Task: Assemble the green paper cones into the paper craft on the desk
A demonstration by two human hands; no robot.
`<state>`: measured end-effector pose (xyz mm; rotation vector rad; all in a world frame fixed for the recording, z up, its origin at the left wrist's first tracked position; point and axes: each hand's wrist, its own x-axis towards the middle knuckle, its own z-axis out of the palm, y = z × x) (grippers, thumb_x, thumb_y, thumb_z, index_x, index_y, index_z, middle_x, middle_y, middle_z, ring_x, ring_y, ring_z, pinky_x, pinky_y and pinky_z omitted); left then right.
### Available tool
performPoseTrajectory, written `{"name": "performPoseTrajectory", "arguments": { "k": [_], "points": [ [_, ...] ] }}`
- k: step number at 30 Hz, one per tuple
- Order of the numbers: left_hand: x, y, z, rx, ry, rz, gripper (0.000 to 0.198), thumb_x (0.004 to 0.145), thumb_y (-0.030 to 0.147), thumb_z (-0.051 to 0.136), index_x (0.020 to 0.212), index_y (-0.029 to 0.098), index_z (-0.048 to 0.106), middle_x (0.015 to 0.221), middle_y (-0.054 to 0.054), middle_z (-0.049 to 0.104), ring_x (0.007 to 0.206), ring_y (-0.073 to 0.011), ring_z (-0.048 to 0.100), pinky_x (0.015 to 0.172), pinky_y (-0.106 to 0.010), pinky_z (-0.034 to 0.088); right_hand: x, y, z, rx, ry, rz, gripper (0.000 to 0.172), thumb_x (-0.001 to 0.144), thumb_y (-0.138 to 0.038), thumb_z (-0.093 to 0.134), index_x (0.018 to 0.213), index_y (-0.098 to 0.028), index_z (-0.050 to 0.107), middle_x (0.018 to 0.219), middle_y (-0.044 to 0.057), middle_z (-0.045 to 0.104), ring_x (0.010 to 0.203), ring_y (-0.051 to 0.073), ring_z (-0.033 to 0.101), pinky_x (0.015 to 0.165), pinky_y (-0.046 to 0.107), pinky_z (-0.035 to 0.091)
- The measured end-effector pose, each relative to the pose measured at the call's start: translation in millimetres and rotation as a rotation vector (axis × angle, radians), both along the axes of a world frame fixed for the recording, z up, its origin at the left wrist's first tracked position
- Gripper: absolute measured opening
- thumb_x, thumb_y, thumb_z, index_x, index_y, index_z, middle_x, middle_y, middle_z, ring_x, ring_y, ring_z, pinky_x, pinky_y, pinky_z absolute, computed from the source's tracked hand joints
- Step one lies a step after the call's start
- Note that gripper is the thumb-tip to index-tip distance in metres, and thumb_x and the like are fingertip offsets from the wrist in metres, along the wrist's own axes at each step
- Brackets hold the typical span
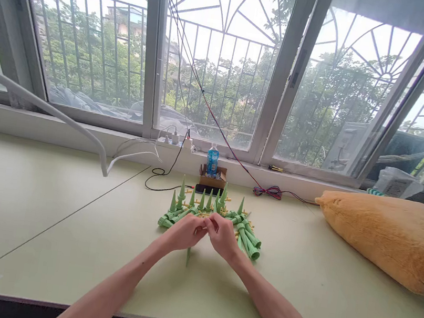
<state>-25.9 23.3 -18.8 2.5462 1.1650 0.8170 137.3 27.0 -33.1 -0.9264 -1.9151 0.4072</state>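
Apparently mid-fiddle, with left hand (187, 231) and right hand (223, 235) pinched together, can't tell on what, right by green spikes (209, 202) on the counter (314, 302). Probably calls for steady pinching next.

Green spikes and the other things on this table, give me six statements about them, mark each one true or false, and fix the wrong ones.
1. The left hand and right hand meet near the green spikes. True.
2. Every one of the green spikes lies flat. False: several point up.
3. The cushion is left of both hands. False: the cushion is to their right.
4. The bottle stands farther back than the hands. True.
5. The coiled cable lies nearer the viewer than the hands. False: the coiled cable lies beyond them.
6. A spike tip shows below the left hand. True.
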Motion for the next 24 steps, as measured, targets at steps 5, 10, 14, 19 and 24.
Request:
{"name": "performPoseTrajectory", "arguments": {
  "k": [5,10,14,19,24],
  "points": [
    [1,-1,2.0,-0.021,-0.021,-0.001,0.023,0.084,0.017,0.04,0.062,0.017,0.042,0.055,0.004,0.036,0.054,-0.0097,0.024,0.052,-0.024,0.022,0,0,0.4,0.008,-0.002,-0.022,0.028,0.094,-0.034,0.043,0.072,-0.019,0.053,0.061,-0.002,0.053,0.054,0.011,0.042,0.055,0.022,0.031],
    [1,-1,2.7,-0.013,-0.021,0.042,0.027,0.086,0.021,0.041,0.059,0.017,0.041,0.053,0.004,0.034,0.054,-0.0101,0.022,0.053,-0.024,0.022,1,-1,3.5,0.033,0.018,-0.049,0.031,0.094,-0.034,0.042,0.068,-0.019,0.049,0.058,-0.003,0.05,0.052,0.01,0.039,0.054,0.022,0.029],
    [1,0,5.0,0.062,-0.068,0.177,0.033,0.088,0.03,0.044,0.057,0.018,0.039,0.053,0.003,0.039,0.052,-0.0101,0.028,0.054,-0.025,0.025,5,3,6.6,0.071,0.076,-0.143,0.033,0.095,-0.037,0.04,0.068,-0.019,0.048,0.057,-0.003,0.048,0.051,0.01,0.036,0.054,0.023,0.029],
    [-3,2,10.9,0.128,-0.193,0.346,0.03,0.089,0.034,0.044,0.064,0.018,0.051,0.058,0.001,0.052,0.054,-0.0117,0.042,0.058,-0.024,0.033,11,10,4.9,0.093,0.122,-0.214,0.034,0.096,-0.039,0.039,0.07,-0.019,0.047,0.056,-0.004,0.047,0.049,0.01,0.033,0.053,0.023,0.028],
    [-6,2,14.1,0.121,-0.147,0.385,0.023,0.085,0.035,0.051,0.075,0.019,0.063,0.068,-0.001,0.06,0.062,-0.0142,0.052,0.064,-0.026,0.039,11,12,2.4,0.093,0.124,-0.217,0.034,0.096,-0.039,0.04,0.069,-0.019,0.046,0.056,-0.004,0.046,0.049,0.01,0.034,0.053,0.023,0.028]
  ]
}}
